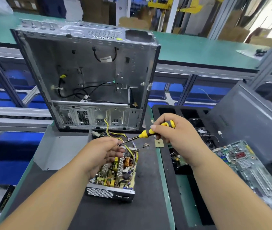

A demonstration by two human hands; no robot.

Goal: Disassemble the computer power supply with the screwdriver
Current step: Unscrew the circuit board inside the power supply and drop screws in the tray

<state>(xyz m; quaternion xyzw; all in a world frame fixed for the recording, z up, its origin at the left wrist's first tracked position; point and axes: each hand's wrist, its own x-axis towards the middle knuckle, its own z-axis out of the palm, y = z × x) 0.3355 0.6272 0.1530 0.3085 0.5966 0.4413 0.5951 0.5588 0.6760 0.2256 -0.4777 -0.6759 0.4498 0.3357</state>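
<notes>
My right hand [173,130] grips the screwdriver [150,132] by its yellow handle, and my left hand [102,155] pinches its tip. Just beneath them, the power supply [115,176] lies uncovered mid-worktop [98,213], below the empty computer case [88,77] at the worktop's far edge.

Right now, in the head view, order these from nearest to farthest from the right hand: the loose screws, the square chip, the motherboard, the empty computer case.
From the right hand, which grips the screwdriver:
1. Square chip, just below the hand on the mat.
2. Loose screws, slightly farther left.
3. Motherboard, off to the right.
4. Empty computer case, behind, up left.
</notes>
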